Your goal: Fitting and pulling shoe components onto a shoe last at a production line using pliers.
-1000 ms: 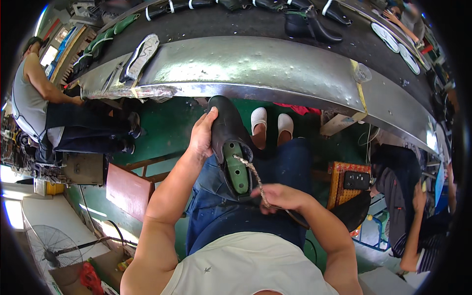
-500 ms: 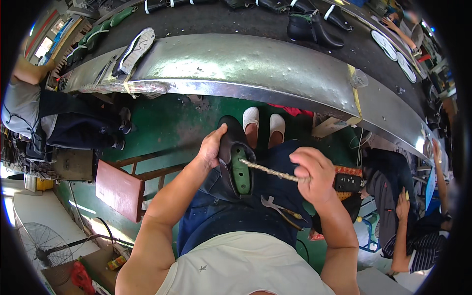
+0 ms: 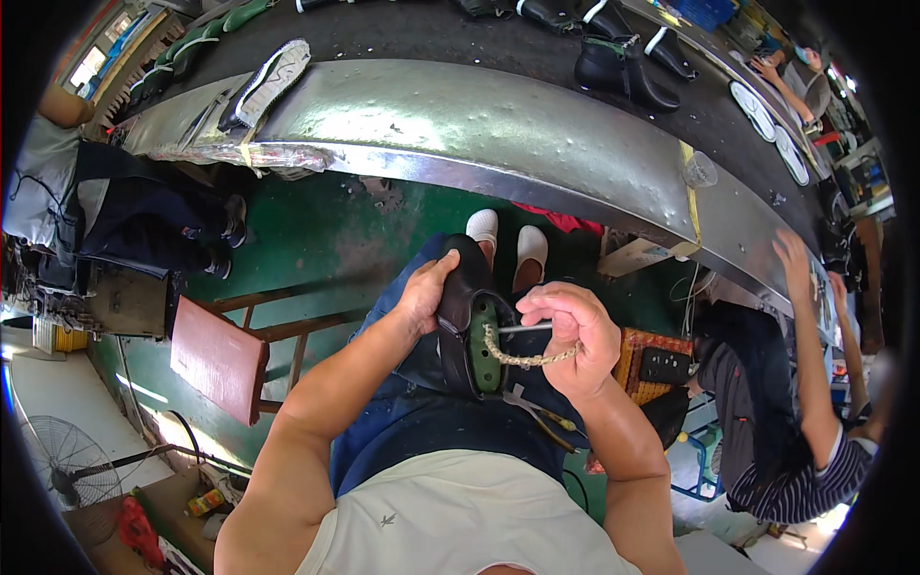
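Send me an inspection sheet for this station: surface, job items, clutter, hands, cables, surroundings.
Surface: bench with a dark top and a dented metal edge.
Job items: black boot above the lap, green foot form inside; rope runs from the form to the right hand; metal rod points toward the boot.
Clutter: pliers at the lap; sole-up shoe and clear cup on the bench edge.
Hands: left hand grips the boot toward its toe; right holds rope and rod.
Cables: black cable near the fan.
Surroundings: stool and fan at left; co-workers on both sides.
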### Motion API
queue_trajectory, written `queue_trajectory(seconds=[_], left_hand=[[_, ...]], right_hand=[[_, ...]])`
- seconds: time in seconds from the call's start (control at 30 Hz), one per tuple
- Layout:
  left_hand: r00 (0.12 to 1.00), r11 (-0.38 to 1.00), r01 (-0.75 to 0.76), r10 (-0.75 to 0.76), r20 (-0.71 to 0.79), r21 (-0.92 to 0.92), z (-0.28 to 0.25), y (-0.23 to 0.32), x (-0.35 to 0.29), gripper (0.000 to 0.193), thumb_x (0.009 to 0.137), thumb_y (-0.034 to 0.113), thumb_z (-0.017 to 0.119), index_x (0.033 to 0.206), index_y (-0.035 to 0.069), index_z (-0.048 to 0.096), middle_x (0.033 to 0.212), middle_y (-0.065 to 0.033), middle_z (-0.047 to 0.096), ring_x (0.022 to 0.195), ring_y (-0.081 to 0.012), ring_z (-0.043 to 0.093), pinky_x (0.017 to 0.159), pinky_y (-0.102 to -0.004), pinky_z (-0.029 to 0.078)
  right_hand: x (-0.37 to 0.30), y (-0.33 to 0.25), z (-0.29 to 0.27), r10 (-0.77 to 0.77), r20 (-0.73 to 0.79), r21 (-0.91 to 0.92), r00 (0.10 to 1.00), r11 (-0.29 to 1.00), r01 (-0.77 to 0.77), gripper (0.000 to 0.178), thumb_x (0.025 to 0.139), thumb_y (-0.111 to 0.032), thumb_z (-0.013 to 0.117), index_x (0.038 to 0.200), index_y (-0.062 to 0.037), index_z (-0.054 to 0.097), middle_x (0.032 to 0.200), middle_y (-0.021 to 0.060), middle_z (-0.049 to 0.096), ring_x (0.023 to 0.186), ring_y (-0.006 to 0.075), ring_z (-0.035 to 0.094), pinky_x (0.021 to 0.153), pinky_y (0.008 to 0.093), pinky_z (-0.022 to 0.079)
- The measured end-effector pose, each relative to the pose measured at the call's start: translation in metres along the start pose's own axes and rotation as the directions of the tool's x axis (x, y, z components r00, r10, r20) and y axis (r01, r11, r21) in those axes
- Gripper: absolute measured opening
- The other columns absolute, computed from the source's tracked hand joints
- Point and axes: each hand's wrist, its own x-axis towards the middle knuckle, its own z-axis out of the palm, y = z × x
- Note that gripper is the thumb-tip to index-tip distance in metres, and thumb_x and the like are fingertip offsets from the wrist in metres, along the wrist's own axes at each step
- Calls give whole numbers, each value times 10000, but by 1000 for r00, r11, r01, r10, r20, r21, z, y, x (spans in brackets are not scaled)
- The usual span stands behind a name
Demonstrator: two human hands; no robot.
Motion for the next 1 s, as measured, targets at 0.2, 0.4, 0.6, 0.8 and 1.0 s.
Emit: queue_trajectory(seconds=[0.2, 0.4, 0.6, 0.8, 1.0], left_hand=[[998, 999, 8, -6, 60, -39, -3, -15, 7, 630, 997, 410, 639, 1382, -54, 456, 1230, -212, 629, 1010, -296, 696, 833, -452, 612], [999, 999, 23, -21, 41, -33, -3, -18, 9, 623, 992, 408, 648, 1368, -55, 469, 1230, -209, 629, 1011, -299, 694, 835, -448, 611], [1000, 1000, 12, -12, -16, 11, -9, -34, 8, 605, 995, 402, 647, 1362, -56, 503, 1213, -217, 657, 1008, -308, 711, 841, -446, 614], [993, 993, 117, -117, -30, -14, -17, -46, -1, 495, 1038, 390, 574, 1308, -25, 571, 1179, -205, 687, 1021, -322, 713, 900, -474, 601], [998, 999, 42, -41, -39, 18, -5, -48, 0, 587, 1014, 331, 628, 1366, -102, 446, 1198, -236, 653, 1024, -327, 710, 873, -457, 615]], right_hand=[[16, 15, 12, -177, 44, -78, 983, 981, 180, 202, 933, 102, 604, 1118, 31, 644, 1034, 180, 726, 845, 246, 733, 752, 316, 610], [9, 16, -4, -155, 272, -178, 950, 962, 208, 306, 806, 78, 708, 1100, 1, 671, 1008, 167, 717, 828, 310, 733, 678, 349, 589], [12, 5, -7, -68, 435, -223, 898, 958, 181, 394, 840, 12, 714, 1220, 8, 609, 1213, 183, 665, 1136, 342, 655, 1003, 444, 518], [-15, 17, -26, 119, 522, -327, 844, 942, 69, 387, 874, -22, 689, 1257, -27, 632, 1271, 170, 655, 1164, 364, 640, 1051, 464, 503], [-14, 7, -26, 232, 490, -321, 840, 944, -74, 374, 867, 10, 646, 1236, -48, 625, 1132, 159, 695, 1074, 377, 669, 925, 451, 556]])
